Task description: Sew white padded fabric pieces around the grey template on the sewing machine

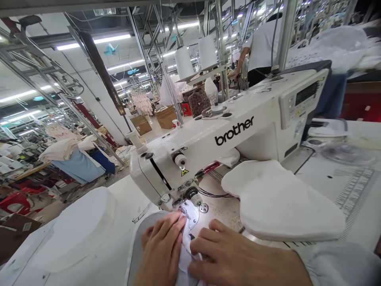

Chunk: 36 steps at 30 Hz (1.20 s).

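Observation:
A strip of white fabric [185, 254] runs up to the presser foot [182, 209] of a white Brother sewing machine [190, 145]. My left hand [165, 246] presses on the fabric's left side, fingers close together and fingertips just short of the foot. On the right side, my right hand [229, 252] has its fingers curled, with the fabric's edge at the thumb and fingertips. Part of the cloth is hidden under both hands. A small lamp lights the round needle plate [192, 214].
Right of the needle lies a stack of shaped white fabric pieces [282, 202]; another white stack [80, 226] sits at left. Red-handled snips [208, 169] lie under the machine arm. Thread cones [183, 61] stand above. A person [264, 43] stands beyond the machine.

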Each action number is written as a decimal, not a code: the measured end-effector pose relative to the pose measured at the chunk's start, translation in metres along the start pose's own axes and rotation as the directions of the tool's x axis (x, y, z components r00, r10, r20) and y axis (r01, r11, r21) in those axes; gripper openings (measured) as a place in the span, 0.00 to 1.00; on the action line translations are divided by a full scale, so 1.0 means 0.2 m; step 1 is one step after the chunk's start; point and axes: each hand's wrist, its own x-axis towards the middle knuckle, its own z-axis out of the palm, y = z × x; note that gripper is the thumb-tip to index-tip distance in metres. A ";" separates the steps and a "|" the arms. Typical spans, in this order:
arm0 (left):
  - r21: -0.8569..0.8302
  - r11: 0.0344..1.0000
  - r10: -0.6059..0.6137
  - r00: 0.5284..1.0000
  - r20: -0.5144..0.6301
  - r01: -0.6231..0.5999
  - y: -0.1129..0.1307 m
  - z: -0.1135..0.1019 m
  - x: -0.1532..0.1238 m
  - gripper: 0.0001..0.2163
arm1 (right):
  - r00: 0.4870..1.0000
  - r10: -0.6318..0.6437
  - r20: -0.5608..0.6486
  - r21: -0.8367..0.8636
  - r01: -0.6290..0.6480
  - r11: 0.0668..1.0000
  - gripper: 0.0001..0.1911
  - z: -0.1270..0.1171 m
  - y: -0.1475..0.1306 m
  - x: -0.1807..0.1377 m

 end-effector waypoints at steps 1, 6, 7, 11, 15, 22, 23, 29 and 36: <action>0.000 1.000 -0.024 1.000 -0.021 0.024 0.01 0.00 0.00 0.21 | 1.000 -0.005 0.009 0.007 0.005 1.000 0.05 -0.01 0.00 0.00; -0.017 0.998 -0.062 0.993 -0.097 0.061 0.02 0.03 -0.01 0.19 | 1.000 0.020 0.018 0.002 -0.020 1.000 0.07 0.00 0.01 -0.01; -0.009 0.999 -0.037 0.994 -0.104 0.037 0.02 0.04 -0.02 0.18 | 1.000 0.027 0.013 0.000 -0.027 1.000 0.07 0.00 0.02 -0.01; 0.036 0.999 -0.015 0.993 -0.114 0.019 0.02 0.06 -0.02 0.18 | 0.998 0.070 0.001 0.026 -0.070 0.997 0.10 0.03 0.02 -0.01; -0.010 0.987 -0.157 0.978 -0.139 0.157 0.08 0.07 -0.01 0.18 | 0.992 0.120 -0.027 0.052 -0.118 0.992 0.09 0.04 0.02 -0.02; -0.052 0.999 -0.016 0.995 -0.103 0.010 -0.04 0.03 -0.01 0.16 | 0.946 0.324 -0.015 0.171 -0.317 0.933 0.05 0.01 0.00 -0.01; -0.019 0.999 0.024 0.992 -0.123 -0.027 -0.06 0.04 -0.01 0.16 | 0.944 0.328 -0.012 0.184 -0.321 0.929 0.05 0.01 0.00 -0.01; 0.148 0.989 0.016 0.970 -0.243 0.021 0.04 0.12 -0.02 0.16 | 0.952 0.305 -0.038 0.129 -0.298 0.946 0.07 -0.02 0.05 -0.04; 0.119 0.938 -0.299 0.934 -0.198 0.326 0.26 0.10 0.01 0.20 | 0.943 0.332 -0.032 0.166 -0.323 0.932 0.06 -0.07 0.08 -0.07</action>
